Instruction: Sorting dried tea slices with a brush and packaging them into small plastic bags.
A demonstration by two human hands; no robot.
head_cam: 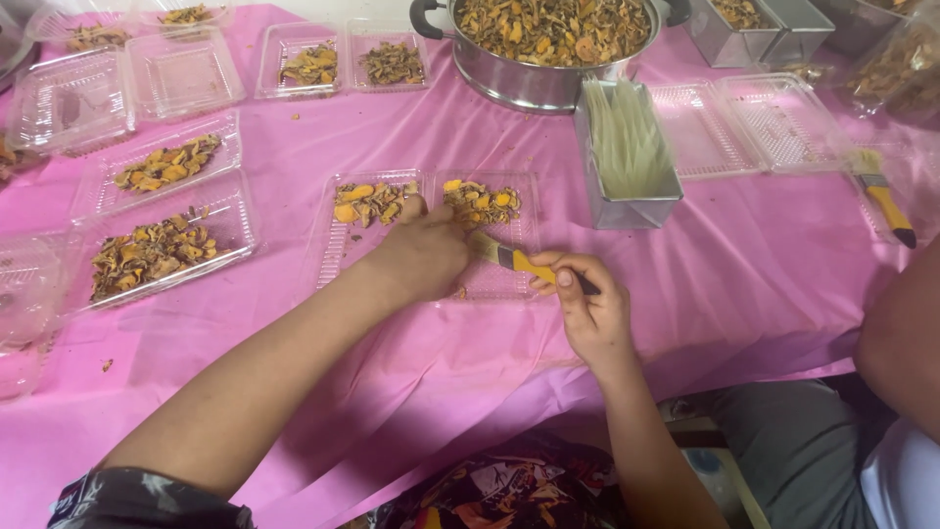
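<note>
- Pink plastic sheeting (294,323) covers the table, strewn with clear hinged plastic trays, several holding dried orange-brown slices.
- Head view: the left hand (421,253) rests palm down on an open clear tray (509,284) at the middle of the table, fingers bent and pressing on the tray near its centre fold; it grips nothing that can be seen.
- The right hand (587,309) is clenched round the yellow-handled brush (514,259), whose bristles point left and touch the tray just beside the left hand.
- Small heaps of dried slices (480,201) lie at the far end of both halves of that tray.
- Behind it stands a steel box of pale sticks (627,157), and beyond that a large steel pot (534,83) full of the same dried pieces.
- A second yellow-handled brush (886,201) lies at the right edge, near another person's arm (901,333).
- Left of the hands, two filled trays (162,245) sit side by side.
</note>
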